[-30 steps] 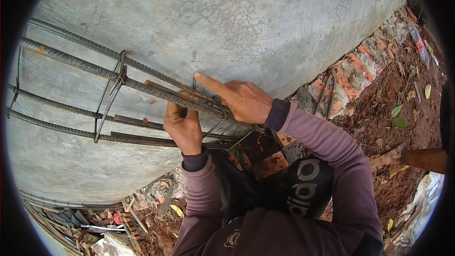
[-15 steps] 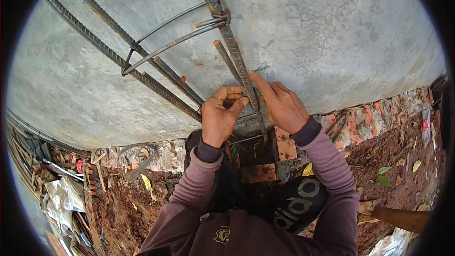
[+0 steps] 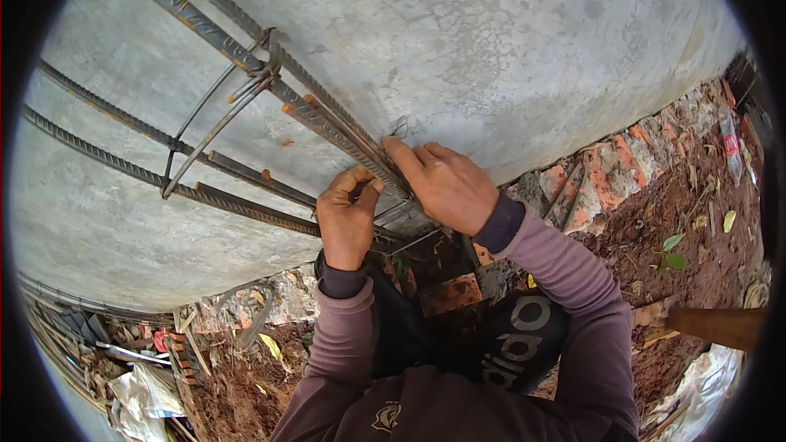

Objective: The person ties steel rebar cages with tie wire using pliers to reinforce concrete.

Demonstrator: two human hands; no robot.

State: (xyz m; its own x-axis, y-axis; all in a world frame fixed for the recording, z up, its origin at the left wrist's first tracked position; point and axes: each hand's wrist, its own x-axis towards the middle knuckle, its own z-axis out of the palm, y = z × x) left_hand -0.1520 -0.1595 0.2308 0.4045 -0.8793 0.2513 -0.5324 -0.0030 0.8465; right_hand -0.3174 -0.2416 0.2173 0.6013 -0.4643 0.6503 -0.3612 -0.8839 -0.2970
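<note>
Four long ribbed bars (image 3: pixel 98 151) stand by one grey wall (image 3: pixel 491 49), joined by one visible metal hoop (image 3: pixel 214 128); four shorter bars (image 3: pixel 315 127) lie alongside them. Two hands work there: the left hand (image 3: pixel 347 217) has thumb and forefinger pressed together, contents unclear; the right hand (image 3: pixel 454 188) rests against two-bar overlap, its forefinger extended beside one wire loop (image 3: pixel 400 125), grip hidden.
</note>
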